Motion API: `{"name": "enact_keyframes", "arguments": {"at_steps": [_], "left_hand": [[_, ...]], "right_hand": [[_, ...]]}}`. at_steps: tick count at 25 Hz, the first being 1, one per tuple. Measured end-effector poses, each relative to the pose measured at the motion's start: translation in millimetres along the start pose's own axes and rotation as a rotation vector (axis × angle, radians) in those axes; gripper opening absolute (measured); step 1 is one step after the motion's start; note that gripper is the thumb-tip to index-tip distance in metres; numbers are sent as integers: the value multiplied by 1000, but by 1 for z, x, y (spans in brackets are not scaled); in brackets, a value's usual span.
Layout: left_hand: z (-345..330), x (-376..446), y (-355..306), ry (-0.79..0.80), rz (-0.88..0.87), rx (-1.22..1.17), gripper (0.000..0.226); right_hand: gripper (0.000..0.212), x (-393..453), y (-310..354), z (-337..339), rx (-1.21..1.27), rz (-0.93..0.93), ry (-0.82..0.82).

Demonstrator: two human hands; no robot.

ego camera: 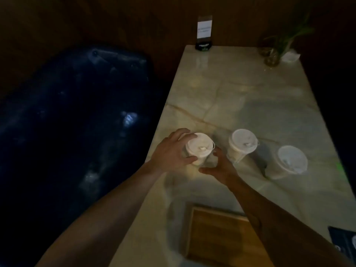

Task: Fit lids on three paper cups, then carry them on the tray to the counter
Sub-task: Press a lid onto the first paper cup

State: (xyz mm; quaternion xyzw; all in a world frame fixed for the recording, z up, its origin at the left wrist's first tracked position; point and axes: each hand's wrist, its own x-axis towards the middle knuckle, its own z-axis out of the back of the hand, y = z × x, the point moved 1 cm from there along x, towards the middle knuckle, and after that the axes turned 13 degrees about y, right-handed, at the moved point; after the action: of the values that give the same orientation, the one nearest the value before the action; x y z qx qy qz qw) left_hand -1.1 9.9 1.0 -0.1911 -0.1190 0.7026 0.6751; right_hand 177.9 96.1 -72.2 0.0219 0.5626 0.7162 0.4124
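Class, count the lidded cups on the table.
3, in a row: one between both hands, one in the middle, one at the right. None looks hidden.

Three white lidded paper cups stand upright on the marble: left cup point(199, 148), middle cup point(242, 144) at its three o'clock, right cup point(289, 161) beyond, apparently lidded. Wooden tray point(215, 234) at six o'clock.

- Left hand point(171, 151): bare; no glove, ring or watch visible.
- Right hand point(219, 166): bare; no glove, ring or watch visible.
- Forearms behind both hands: bare along their full visible length, down to the bottom edge of the view; no sleeve or cuff appears.
- Finer detail is lost in dim light.
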Motion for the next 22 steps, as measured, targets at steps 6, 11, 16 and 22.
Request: {"name": "enact_keyframes", "arguments": {"at_steps": [6, 11, 16, 22], "left_hand": [[-11, 11, 6, -43, 13, 22, 53], [-14, 8, 8, -58, 52, -15, 42], [2, -5, -6, -77, 71, -135, 39], [35, -46, -44, -98, -70, -368, 37]], "right_hand": [[94, 38, -2, -11, 249, 81, 0], [89, 44, -3, -14, 315, 106, -19], [81, 18, 11, -13, 410, 145, -13], [85, -58, 50, -10, 260, 180, -100]]}}
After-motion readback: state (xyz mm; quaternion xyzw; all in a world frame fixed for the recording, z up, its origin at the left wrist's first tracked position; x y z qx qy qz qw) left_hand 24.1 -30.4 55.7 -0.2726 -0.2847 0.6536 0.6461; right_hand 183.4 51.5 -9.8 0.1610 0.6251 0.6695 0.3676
